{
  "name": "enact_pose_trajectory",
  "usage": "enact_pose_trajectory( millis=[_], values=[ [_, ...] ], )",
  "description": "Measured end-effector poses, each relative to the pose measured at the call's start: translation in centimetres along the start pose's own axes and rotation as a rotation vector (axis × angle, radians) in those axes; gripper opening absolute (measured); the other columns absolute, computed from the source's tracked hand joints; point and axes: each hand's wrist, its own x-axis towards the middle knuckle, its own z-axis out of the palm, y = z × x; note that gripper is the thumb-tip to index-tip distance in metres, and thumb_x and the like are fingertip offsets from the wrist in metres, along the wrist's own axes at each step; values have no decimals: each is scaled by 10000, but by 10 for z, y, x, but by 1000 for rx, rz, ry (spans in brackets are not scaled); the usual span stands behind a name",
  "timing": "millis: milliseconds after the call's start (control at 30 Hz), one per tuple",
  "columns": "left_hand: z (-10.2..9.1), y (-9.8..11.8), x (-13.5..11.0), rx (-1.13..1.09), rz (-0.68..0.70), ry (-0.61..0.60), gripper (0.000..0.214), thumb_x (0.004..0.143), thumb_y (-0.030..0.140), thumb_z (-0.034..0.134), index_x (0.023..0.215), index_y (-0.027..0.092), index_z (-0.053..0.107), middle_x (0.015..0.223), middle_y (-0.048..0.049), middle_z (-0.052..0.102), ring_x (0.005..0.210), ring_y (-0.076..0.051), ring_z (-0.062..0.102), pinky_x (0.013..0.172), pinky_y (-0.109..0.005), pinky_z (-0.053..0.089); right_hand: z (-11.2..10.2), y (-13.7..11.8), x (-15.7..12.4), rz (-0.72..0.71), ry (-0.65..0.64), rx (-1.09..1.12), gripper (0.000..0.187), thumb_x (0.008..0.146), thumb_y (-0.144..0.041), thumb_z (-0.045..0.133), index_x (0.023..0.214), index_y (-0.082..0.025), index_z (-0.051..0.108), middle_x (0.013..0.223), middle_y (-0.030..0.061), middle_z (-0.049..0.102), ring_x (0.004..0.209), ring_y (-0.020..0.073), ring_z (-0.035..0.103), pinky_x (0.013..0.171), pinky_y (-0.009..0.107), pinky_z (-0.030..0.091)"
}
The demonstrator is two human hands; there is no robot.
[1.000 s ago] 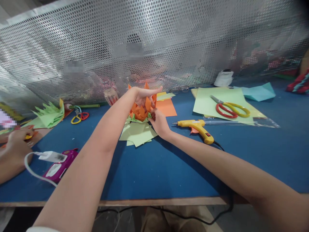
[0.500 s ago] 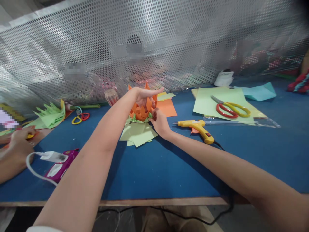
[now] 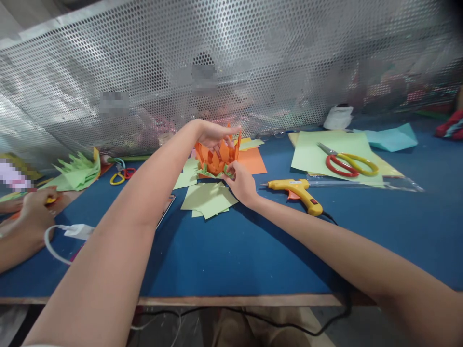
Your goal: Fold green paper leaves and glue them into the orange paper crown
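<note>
An orange paper flower (image 3: 216, 164) with pointed petals stands upright just behind the stack of pale green paper squares (image 3: 210, 198). Its base is ringed with green paper leaves (image 3: 205, 172). From above, my left hand (image 3: 217, 134) reaches into the petals, its curled fingers on the flower and one finger stretched out to the right; the fingertips are partly hidden. My right hand (image 3: 241, 180) pinches a green leaf at the flower's right base. A yellow glue gun (image 3: 294, 188) lies to the right of that hand.
Scissors with red and yellow handles (image 3: 350, 165) rest on green sheets (image 3: 307, 149). More scissors (image 3: 123, 176) lie at left, near cut green paper (image 3: 81, 171). Another person's hand (image 3: 36, 214) is at far left. A phone (image 3: 166, 210) shows beside my left forearm. A perforated metal screen (image 3: 253, 62) stands behind.
My left hand has risen slightly and its forearm has swung left, uncovering the phone and more of the flower. The petals look more upright. My right hand still pinches at the base.
</note>
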Motion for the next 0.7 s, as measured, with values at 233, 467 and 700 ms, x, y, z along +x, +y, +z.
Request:
enact_pose_trajectory(
  millis=[233,467,700],
  values=[
    [9,-12,-4,81,35,29,599,637,563,633,1178,310,679,1213,-10,702,1229,-286,552,1006,-334,417,-3,-19,-4,-277,-276,-61,351,933,-377,575,1217,-171,577,1217,91,602,1026,201,615,863,420,541],
    [-3,-30,-22,165,60,138,383,602,273,674,960,182,778,996,-27,763,1051,-252,614,974,-302,403,-11,-29,-9,-510,-505,-126,387,926,-384,583,1250,-173,563,1273,101,577,1103,230,592,918,464,516],
    [5,-62,-46,160,48,201,197,616,154,647,763,148,778,745,-27,739,753,-176,638,830,-287,476,-18,-38,-12,-471,-642,-297,439,923,-393,584,1306,-185,531,1345,112,536,1179,259,555,974,510,478]
  ],
)
